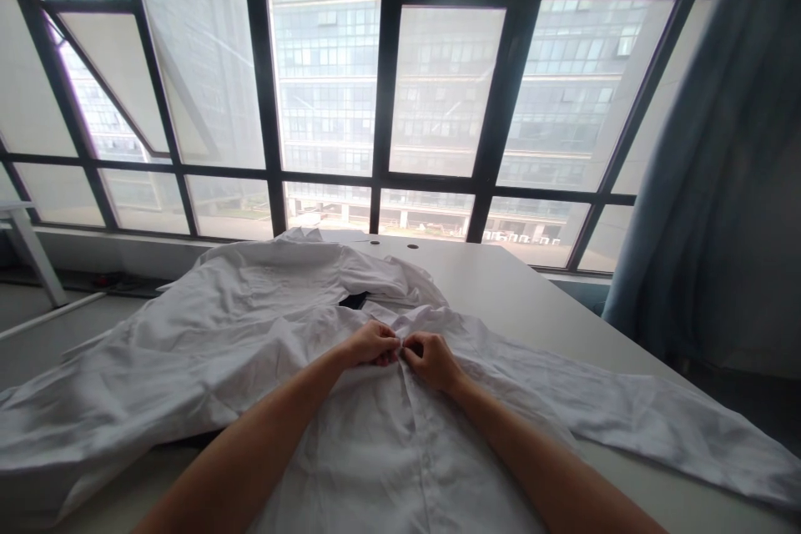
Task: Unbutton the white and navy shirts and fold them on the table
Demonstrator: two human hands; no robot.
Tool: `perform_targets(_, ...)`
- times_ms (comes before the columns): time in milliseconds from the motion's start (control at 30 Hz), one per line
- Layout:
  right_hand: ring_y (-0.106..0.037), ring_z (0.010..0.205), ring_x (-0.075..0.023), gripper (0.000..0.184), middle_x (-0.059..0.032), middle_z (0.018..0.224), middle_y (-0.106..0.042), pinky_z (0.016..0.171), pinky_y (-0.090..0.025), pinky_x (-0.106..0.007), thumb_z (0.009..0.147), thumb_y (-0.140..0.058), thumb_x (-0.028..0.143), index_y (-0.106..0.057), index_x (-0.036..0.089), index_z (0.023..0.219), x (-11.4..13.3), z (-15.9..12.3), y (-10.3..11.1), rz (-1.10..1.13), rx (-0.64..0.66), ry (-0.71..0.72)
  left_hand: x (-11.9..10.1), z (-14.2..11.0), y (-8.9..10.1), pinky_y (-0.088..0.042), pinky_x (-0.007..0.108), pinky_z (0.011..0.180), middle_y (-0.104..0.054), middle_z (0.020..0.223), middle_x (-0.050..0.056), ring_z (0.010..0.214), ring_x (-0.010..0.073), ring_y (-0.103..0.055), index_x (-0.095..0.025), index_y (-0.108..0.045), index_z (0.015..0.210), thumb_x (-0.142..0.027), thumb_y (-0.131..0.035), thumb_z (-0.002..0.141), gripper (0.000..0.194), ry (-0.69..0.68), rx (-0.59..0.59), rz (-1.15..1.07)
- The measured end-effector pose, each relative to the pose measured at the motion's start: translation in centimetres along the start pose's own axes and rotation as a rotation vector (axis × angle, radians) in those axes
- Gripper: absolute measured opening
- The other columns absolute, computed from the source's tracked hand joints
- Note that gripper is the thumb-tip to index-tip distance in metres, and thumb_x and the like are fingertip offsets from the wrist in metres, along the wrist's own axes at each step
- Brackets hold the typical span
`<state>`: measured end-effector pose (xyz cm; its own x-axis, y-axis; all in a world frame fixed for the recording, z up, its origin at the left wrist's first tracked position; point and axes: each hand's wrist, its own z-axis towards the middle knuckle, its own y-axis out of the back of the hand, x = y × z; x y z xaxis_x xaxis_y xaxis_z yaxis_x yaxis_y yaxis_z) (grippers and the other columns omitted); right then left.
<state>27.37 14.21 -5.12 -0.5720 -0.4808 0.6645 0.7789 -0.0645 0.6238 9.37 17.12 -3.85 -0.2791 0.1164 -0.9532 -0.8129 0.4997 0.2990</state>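
A white long-sleeved shirt (369, 425) lies spread out in front of me, one sleeve (651, 400) stretching to the right. My left hand (374, 344) and my right hand (429, 357) almost meet over its front opening, just below the collar area. Both hands are closed in a pinch on the shirt's front edge. The small piece between the fingertips, perhaps a button, is too small to make out. Below the hands the front placket runs down toward me. To the left another heap of white cloth (206, 317) lies rumpled, and a small dark patch (354, 300) shows between the folds.
The white table (494, 288) reaches back toward large dark-framed windows (325, 83). Two dark round holes sit near its far edge. A blue-grey curtain (682, 183) hangs at the right. A white table leg (37, 254) stands at the far left.
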Motion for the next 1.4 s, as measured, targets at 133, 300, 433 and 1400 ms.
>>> perform_targets(133, -0.065, 0.066, -0.017, 0.021, -0.0035, 0.072, -0.074, 0.062, -0.046, -0.024, 0.082, -0.058, 0.026, -0.075, 0.015, 0.076, -0.1, 0.1, 0.3, 0.014, 0.036, -0.033, 0.5, 0.4, -0.2, -0.035, 0.02, 0.042, -0.06, 0.057, 0.0, 0.044, 0.0077, -0.048, -0.012, -0.061, 0.067, -0.037, -0.068, 0.072, 0.026, 0.0, -0.008, 0.006)
perform_targets(300, -0.063, 0.064, -0.0162, 0.018, -0.0036, 0.068, -0.072, 0.061, -0.044, -0.024, 0.078, -0.059, 0.023, -0.074, 0.014, 0.073, -0.3, 0.2, 0.1, -0.01, 0.021, -0.052, 0.6, 0.3, -0.1, -0.037, 0.02, 0.044, -0.061, 0.059, 0.001, 0.046, 0.0079, -0.049, -0.013, -0.062, 0.067, -0.038, -0.07, 0.071, 0.027, -0.001, 0.009, 0.007)
perform_targets(433, -0.062, 0.063, -0.0157, 0.015, -0.0032, 0.067, -0.071, 0.061, -0.042, -0.023, 0.076, -0.06, 0.022, -0.072, 0.015, 0.07, -0.4, 0.2, -0.4, -0.054, -0.01, -0.051, 0.2, 0.1, -0.2, -0.035, 0.02, 0.043, -0.06, 0.057, 0.0, 0.046, 0.0076, -0.049, -0.012, -0.062, 0.065, -0.036, -0.07, 0.072, 0.026, -0.014, 0.01, 0.031)
perform_targets(1400, -0.062, 0.063, -0.0164, 0.02, -0.0034, 0.066, -0.07, 0.061, -0.042, -0.024, 0.077, -0.057, 0.027, -0.073, 0.016, 0.071, -0.8, 0.2, -0.5, -0.086, -0.055, -0.068, 0.2, 0.6, -1.1, -0.03, 0.02, 0.041, -0.046, 0.042, -0.004, 0.036, 0.0076, -0.042, -0.015, -0.052, 0.054, -0.012, -0.052, 0.079, 0.025, -0.043, -0.079, 0.186)
